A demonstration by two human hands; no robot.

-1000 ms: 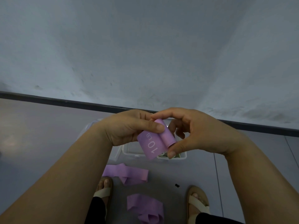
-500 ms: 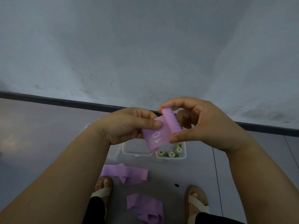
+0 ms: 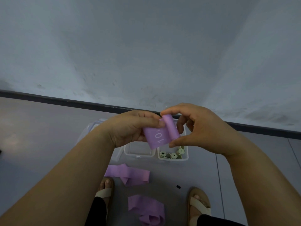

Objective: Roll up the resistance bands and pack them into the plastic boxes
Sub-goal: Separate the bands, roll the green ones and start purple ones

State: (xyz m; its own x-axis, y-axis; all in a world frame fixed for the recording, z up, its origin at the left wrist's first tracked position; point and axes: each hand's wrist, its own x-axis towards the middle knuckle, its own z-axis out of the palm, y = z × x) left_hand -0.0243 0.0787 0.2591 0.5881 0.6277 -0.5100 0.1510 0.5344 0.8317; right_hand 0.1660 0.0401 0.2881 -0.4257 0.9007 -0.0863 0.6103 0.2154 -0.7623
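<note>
A purple resistance band point(image 3: 158, 136) marked "10" is held up in front of me, its right end wound into a small roll. My right hand point(image 3: 197, 129) pinches that roll between thumb and forefinger. My left hand point(image 3: 130, 128) grips the flat part with the thumb on top. Below on the floor stand two clear plastic boxes: the left box point(image 3: 138, 152) shows nothing inside, the right box point(image 3: 173, 156) holds several rolled green bands point(image 3: 172, 154). Two loose purple bands point(image 3: 128, 174) point(image 3: 146, 209) lie nearer my feet.
A clear lid point(image 3: 96, 129) lies left of the boxes. My sandalled feet point(image 3: 105, 191) point(image 3: 197, 203) flank the loose bands. A small black object point(image 3: 178, 186) sits on the grey floor. A dark skirting point(image 3: 48, 99) runs along the pale wall behind.
Both hands have risen with the purple band, uncovering the green rolls in the right box. The roll has tilted more upright, and less of the flat printed part shows.
</note>
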